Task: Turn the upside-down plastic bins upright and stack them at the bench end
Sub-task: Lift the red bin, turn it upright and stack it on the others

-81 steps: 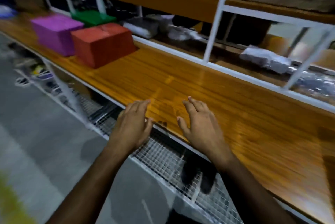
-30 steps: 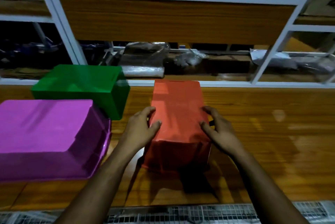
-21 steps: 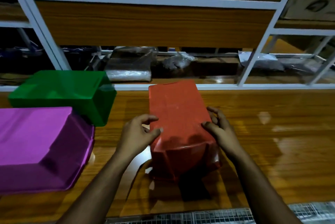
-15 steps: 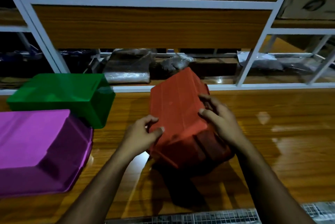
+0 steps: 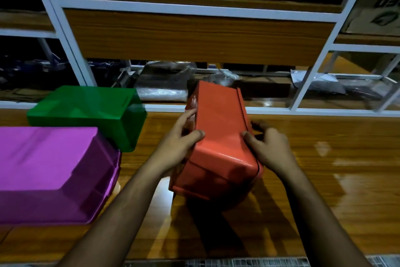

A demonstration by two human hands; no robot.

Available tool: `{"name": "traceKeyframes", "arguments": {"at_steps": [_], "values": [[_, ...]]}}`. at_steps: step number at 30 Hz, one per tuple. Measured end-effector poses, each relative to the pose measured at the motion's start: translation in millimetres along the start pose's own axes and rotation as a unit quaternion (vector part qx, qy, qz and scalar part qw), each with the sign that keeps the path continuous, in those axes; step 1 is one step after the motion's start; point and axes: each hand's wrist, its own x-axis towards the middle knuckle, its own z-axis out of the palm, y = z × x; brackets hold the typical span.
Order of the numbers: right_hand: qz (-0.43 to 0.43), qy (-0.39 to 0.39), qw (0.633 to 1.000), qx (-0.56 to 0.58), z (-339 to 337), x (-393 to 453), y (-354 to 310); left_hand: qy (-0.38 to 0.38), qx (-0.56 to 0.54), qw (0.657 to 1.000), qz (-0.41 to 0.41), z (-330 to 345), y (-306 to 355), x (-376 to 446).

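A red plastic bin [image 5: 218, 137] is held above the wooden bench [image 5: 324, 169], rolled onto its side with its rim toward the right. My left hand [image 5: 181, 143] grips its left side, thumb on the upper face. My right hand [image 5: 268, 147] grips the right rim, fingers curled over the edge. A green bin [image 5: 86, 111] lies upside down at the back left. A larger purple bin [image 5: 49, 169] lies upside down in front of it, at the left edge.
White shelf uprights [image 5: 65, 39] and a wooden panel [image 5: 194, 37] rise behind the bench. Plastic-wrapped packages [image 5: 164, 85] lie on the rear shelf. A wire mesh shelf [image 5: 216, 263] shows below the bench's front edge. Bare bench stretches to the right.
Both hands took hold of the upside-down red bin, lifted it off the bench and rolled it to the right onto its side. The green and purple bins stayed put.
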Motion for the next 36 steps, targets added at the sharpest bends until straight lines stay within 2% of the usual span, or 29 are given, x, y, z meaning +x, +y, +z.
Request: {"name": "traceKeyframes", "arguments": {"at_steps": [2, 7, 13, 15, 18, 21, 23, 27, 29, 31, 33, 34, 36], "values": [[0.043, -0.02, 0.995, 0.091, 3.5, 2.3, 5.0, -0.005, -0.03, 0.999, 0.015, -0.7, -3.9, -3.6], [0.06, -0.062, 0.954, 0.286, 11.6, 10.8, 5.1, 0.04, -0.027, 0.999, 0.006, -5.6, -18.5, -3.9], [0.056, -0.07, 0.942, 0.323, 19.2, 13.1, 0.8, 0.064, 0.019, 0.998, -0.004, -6.7, -22.4, -4.0], [0.055, -0.061, 0.94, 0.332, 20.3, 14.6, 0.0, 0.083, 0.1, 0.991, 0.016, -6.7, -19.0, -0.8], [0.039, -0.07, 0.936, 0.343, 20.6, 13.3, -13.4, 0.094, 0.291, 0.95, 0.068, -3.8, -5.0, 2.1], [0.002, -0.149, 0.927, 0.343, 22.5, 10.1, -35.2, 0.076, 0.332, 0.929, 0.143, 7.1, 13.0, 1.8], [-0.04, -0.201, 0.925, 0.321, 28.3, 10.4, -42.9, 0.088, 0.302, 0.94, 0.135, 10.4, 21.8, 4.4], [-0.08, -0.25, 0.93, 0.257, 32.2, 9.3, -38.5, 0.119, 0.301, 0.945, 0.053, -1.4, 26.8, 12.3], [-0.083, -0.217, 0.957, 0.175, 33.2, 15.2, -22.4, 0.115, 0.259, 0.959, 0.011, -14.0, 22.2, 14.4], [-0.06, -0.156, 0.985, 0.032, 34.7, 23.7, 0.9, 0.114, 0.213, 0.97, -0.013, -26.7, 15.0, 14.6], [-0.028, -0.123, 0.986, -0.105, 37.5, 26.4, 20.6, 0.124, 0.191, 0.973, -0.024, -37.8, 4.1, 13.2], [-0.01, -0.115, 0.985, -0.126, 39.3, 25.9, 27.2, 0.129, 0.178, 0.975, -0.033, -42.9, -3.0, 13.4], [0.013, -0.105, 0.99, -0.095, 43.7, 22.0, 34.4, 0.127, 0.143, 0.979, -0.064, -53.1, -19.1, 13.4]]}}
